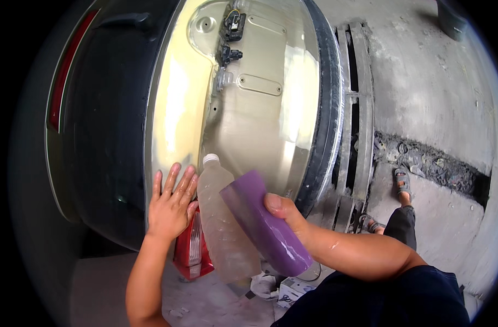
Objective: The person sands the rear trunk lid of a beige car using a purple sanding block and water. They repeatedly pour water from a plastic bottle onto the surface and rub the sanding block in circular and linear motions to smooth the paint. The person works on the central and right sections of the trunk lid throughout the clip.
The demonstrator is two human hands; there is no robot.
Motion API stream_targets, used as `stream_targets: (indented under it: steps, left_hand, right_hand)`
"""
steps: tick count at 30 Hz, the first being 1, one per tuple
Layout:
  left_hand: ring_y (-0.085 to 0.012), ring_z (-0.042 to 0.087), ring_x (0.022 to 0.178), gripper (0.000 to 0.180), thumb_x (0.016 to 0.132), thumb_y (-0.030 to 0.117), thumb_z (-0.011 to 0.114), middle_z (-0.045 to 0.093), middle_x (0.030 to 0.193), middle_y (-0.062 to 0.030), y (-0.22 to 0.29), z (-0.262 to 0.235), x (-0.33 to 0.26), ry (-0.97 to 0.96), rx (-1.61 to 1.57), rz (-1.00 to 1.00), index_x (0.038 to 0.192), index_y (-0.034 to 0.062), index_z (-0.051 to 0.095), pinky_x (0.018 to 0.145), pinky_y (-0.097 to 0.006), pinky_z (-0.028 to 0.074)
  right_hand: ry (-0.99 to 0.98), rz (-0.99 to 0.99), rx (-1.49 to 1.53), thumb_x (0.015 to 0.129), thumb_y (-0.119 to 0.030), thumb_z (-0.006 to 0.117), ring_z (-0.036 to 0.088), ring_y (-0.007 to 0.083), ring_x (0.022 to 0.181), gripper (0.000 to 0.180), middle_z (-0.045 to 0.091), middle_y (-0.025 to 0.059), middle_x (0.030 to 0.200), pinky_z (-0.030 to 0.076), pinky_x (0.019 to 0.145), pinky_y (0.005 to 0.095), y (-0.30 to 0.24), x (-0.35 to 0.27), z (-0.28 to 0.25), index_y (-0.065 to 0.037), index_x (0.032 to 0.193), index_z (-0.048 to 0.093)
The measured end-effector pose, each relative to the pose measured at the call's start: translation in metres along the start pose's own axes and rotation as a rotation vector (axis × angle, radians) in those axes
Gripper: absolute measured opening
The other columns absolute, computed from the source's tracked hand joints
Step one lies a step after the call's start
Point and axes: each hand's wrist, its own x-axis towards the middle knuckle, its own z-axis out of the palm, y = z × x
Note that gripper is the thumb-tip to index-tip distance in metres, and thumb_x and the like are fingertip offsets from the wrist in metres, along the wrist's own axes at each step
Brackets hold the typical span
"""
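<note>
While R hand [294,219] grips purple block [265,226] nr bottle [219,218], L hand [171,213] is spread on car panel [175,109]. Box [294,290] print unreadable.

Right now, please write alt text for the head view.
A person's right hand grips a curved purple pad, partly hiding a white-capped plastic bottle; the left hand lies spread on a yellowish car body panel, beside a red taillight.
</note>
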Motion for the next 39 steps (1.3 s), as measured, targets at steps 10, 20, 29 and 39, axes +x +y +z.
stream_targets:
  steps: [10, 20, 29, 39]
  left_hand:
    - [-0.0232, 0.019, 0.149, 0.058, 0.098, 0.033, 0.048, 0.029, 0.159, 0.0003, -0.053, -0.032, 0.181, 0.245, 0.144, -0.142, 0.152, 0.0159, 0.032, 0.12, -0.052, 0.013]
    - [-0.0258, 0.017, 0.15, 0.068, 0.092, 0.033, 0.056, 0.027, 0.16, -0.0034, -0.03, -0.025, 0.164, 0.233, 0.135, -0.194, 0.152, 0.0119, 0.032, 0.12, -0.051, 0.013]
    - [-0.0322, 0.011, 0.151, 0.081, 0.086, 0.033, 0.063, 0.018, 0.163, -0.0105, 0.017, 0.018, 0.03, 0.179, 0.012, -0.358, 0.153, 0.0064, 0.026, 0.12, -0.053, 0.008]
    - [-0.0371, 0.011, 0.15, 0.077, 0.093, 0.036, 0.054, 0.016, 0.162, -0.017, 0.027, 0.029, -0.024, 0.158, -0.091, -0.37, 0.153, 0.0002, 0.022, 0.12, -0.053, 0.009]
  right_hand:
    - [-0.12, -0.187, -0.25, 0.087, -0.058, 0.061, 0.055, 0.0126, 0.105, 0.081, 0.056, 0.0075, 0.118, 0.043, 0.091, 0.027, -0.024, -0.007, 0.03, -0.003, 0.142, 0.041]
    - [-0.131, -0.151, -0.168, 0.088, -0.055, 0.063, 0.054, 0.0131, 0.109, 0.077, 0.054, 0.0083, 0.121, 0.043, 0.095, 0.0284, -0.033, -0.009, 0.032, -0.001, 0.138, 0.041]
    - [-0.077, -0.078, -0.317, 0.089, -0.061, 0.055, 0.05, 0.0131, 0.107, 0.078, 0.052, 0.0076, 0.119, 0.04, 0.094, 0.0283, 0.001, -0.015, 0.019, -0.002, 0.137, 0.041]
    - [-0.065, -0.016, -0.292, 0.089, -0.063, 0.054, 0.051, 0.0159, 0.114, 0.081, 0.052, 0.0096, 0.126, 0.039, 0.099, 0.0298, 0.029, -0.02, 0.01, -0.001, 0.141, 0.038]
